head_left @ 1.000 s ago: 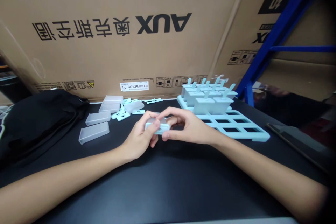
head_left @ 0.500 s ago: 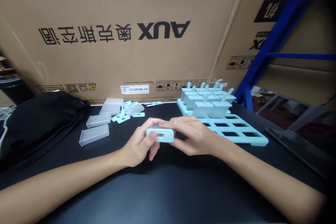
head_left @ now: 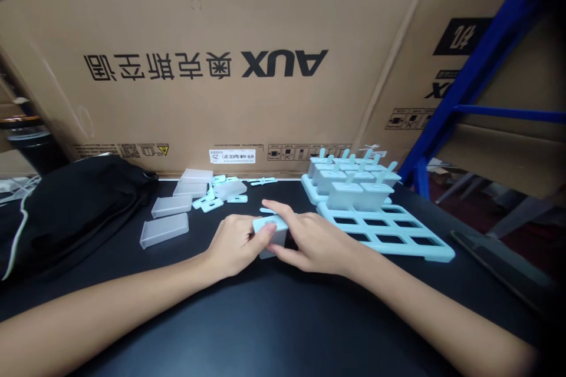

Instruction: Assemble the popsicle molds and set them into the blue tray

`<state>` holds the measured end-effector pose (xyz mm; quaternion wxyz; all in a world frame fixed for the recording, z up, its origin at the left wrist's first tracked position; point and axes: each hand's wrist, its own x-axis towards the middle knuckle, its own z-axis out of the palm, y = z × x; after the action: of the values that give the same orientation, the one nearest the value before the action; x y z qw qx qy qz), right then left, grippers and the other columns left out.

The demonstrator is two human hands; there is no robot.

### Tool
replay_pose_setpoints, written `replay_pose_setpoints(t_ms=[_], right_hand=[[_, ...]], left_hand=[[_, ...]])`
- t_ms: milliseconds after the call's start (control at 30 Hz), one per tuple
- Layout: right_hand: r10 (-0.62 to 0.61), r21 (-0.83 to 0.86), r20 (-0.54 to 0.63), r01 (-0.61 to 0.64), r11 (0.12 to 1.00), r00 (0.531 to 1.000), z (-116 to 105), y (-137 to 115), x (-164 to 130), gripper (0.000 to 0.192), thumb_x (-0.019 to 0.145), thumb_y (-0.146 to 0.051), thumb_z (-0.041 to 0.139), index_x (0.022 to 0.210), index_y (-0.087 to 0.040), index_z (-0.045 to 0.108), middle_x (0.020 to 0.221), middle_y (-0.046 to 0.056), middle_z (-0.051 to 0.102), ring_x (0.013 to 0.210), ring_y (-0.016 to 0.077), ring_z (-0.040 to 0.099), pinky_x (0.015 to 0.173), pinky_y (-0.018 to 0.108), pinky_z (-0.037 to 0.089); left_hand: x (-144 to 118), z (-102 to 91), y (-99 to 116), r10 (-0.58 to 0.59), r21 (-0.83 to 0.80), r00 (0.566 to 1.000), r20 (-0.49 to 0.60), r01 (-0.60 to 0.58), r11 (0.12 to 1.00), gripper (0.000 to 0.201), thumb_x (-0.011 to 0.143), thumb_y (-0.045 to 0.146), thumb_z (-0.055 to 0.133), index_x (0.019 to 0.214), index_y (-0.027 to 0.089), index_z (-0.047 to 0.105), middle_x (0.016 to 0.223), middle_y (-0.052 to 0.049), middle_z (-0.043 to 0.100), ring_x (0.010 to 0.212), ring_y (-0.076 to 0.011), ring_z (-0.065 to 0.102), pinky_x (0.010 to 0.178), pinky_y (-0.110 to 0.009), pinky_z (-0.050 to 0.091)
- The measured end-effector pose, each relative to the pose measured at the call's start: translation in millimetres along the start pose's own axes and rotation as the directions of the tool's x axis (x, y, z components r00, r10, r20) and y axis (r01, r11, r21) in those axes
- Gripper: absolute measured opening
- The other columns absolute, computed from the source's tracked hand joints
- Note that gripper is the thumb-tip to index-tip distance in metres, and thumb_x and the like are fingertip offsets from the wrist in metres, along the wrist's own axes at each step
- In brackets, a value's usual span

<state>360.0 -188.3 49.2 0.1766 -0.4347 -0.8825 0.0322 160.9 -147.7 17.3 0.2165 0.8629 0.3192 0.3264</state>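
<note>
Since the earlier frame, both hands had sunk from mid-air toward the black table (head_left: 283, 330), and the mould cup (head_left: 270, 234) between them had turned upright, its pale-blue lid facing up.

Behind everything stood a large cardboard box (head_left: 221, 41), with a black bag (head_left: 66, 212) lying on the table at the left. At the right lay the blue tray (head_left: 398, 235); its far slots held finished moulds (head_left: 354, 182) with sticks poking up, while the near slots were open. Near the box lay several loose clear cups (head_left: 164, 228) and a scatter of small blue lids and sticks (head_left: 212, 200).

The left hand (head_left: 236, 244) had its fingers curled around the cup's left side, thumb pressing on the lid's near edge. The right hand (head_left: 316, 241) lay over the right side, its fingers together, with the forefinger stretched across the top of the lid. The cup sat just left of the tray, on or barely above the table; which could not be told.

Uneven pressure looked like the main risk: pushing one corner first could have seated the lid crooked or popped it loose. The smooth cup could also have squirted out of the grip and slid into the loose parts or knocked the tray's standing moulds.
</note>
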Motion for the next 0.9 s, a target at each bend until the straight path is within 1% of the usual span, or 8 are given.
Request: replay_pose_setpoints(t_ms=[100,200,367,467,567,733,800,900], right_hand=[[0.040,0.009,0.022,-0.040,0.999,0.999,0.0,-6.1,-0.4,0.047,0.089,-0.043,0.054,0.125,-0.016,0.040,0.082,0.003,0.068,0.073,0.0213,0.065,0.059,0.028,0.038],[0.059,0.001,0.035,-0.059,0.998,0.998,1.1,-8.0,-0.6,0.032,0.089,-0.044,0.054,0.106,-0.019,0.042,0.075,0.002,0.067,0.066,0.0197,0.064,0.055,0.027,0.034],[0.094,-0.090,0.043,-0.090,0.992,0.995,2.5,-8.3,2.9,0.034,0.089,-0.048,0.051,0.103,-0.020,0.040,0.068,0.000,0.066,0.061,0.0208,0.063,0.052,0.027,0.030],[0.100,-0.144,0.052,-0.091,0.985,0.994,3.2,-9.1,5.6,0.036,0.090,-0.051,0.049,0.105,-0.018,0.041,0.071,0.002,0.067,0.063,0.0217,0.064,0.051,0.027,0.031],[0.078,-0.246,0.071,-0.058,0.968,0.994,2.2,-6.1,5.8,0.040,0.091,-0.048,0.047,0.114,-0.016,0.044,0.080,0.006,0.070,0.071,0.0240,0.067,0.054,0.029,0.036],[0.118,-0.339,0.002,-0.111,0.934,0.993,0.2,16.6,1.8,0.054,0.088,-0.035,0.050,0.136,-0.011,0.040,0.116,0.016,0.065,0.102,0.0293,0.064,0.074,0.038,0.049],[0.153,-0.325,-0.056,-0.162,0.932,0.987,3.2,28.8,1.5,0.049,0.090,-0.029,0.046,0.136,-0.011,0.043,0.126,0.017,0.059,0.112,0.0287,0.058,0.083,0.041,0.050],[0.180,-0.292,-0.049,-0.186,0.938,0.982,10.9,43.0,4.0,0.036,0.093,-0.023,0.042,0.125,-0.012,0.054,0.119,0.015,0.061,0.110,0.0267,0.057,0.087,0.040,0.049]], left_hand=[[-0.8,-0.8,-0.6,0.032,-0.026,0.999,-0.009,-0.033,0.999,0.055,0.100,0.049,0.033,0.059,0.016,0.051,0.057,0.000,0.053,0.055,-0.0124,0.046,0.057,-0.026,0.030],[-0.4,-2.2,-1.2,0.061,-0.070,0.998,-0.005,-0.061,0.996,0.053,0.100,0.047,0.034,0.060,0.016,0.052,0.058,0.001,0.053,0.055,-0.0121,0.046,0.057,-0.026,0.030],[3.8,-4.2,-1.4,0.033,-0.162,0.999,0.028,-0.028,0.986,0.052,0.099,0.049,0.035,0.060,0.017,0.046,0.058,0.002,0.045,0.056,-0.0116,0.040,0.057,-0.025,0.030],[7.0,-4.0,-1.8,-0.023,-0.262,1.000,-0.001,0.022,0.965,0.043,0.094,0.051,0.049,0.068,0.017,0.047,0.069,0.003,0.046,0.063,-0.0118,0.044,0.060,-0.024,0.034],[9.6,-2.0,-2.9,-0.100,-0.444,0.994,0.048,0.111,0.889,0.033,0.087,0.049,0.062,0.084,0.018,0.051,0.080,0.003,0.054,0.072,-0.0123,0.052,0.068,-0.024,0.040],[12.0,-0.4,-3.4,-0.152,-0.731,0.973,0.176,0.232,0.642,0.034,0.090,0.045,0.062,0.093,0.022,0.037,0.094,-0.001,0.067,0.084,-0.0173,0.068,0.077,-0.032,0.049],[11.9,-1.7,-2.6,-0.142,-0.748,0.971,0.193,0.239,0.619,0.035,0.090,0.043,0.062,0.093,0.023,0.033,0.090,-0.001,0.068,0.076,-0.0156,0.068,0.073,-0.031,0.049],[11.6,-3.7,-2.0,-0.153,-0.747,0.973,0.173,0.231,0.623,0.040,0.088,0.042,0.066,0.103,0.024,0.034,0.078,0.002,0.068,0.060,-0.0119,0.063,0.062,-0.026,0.047]])
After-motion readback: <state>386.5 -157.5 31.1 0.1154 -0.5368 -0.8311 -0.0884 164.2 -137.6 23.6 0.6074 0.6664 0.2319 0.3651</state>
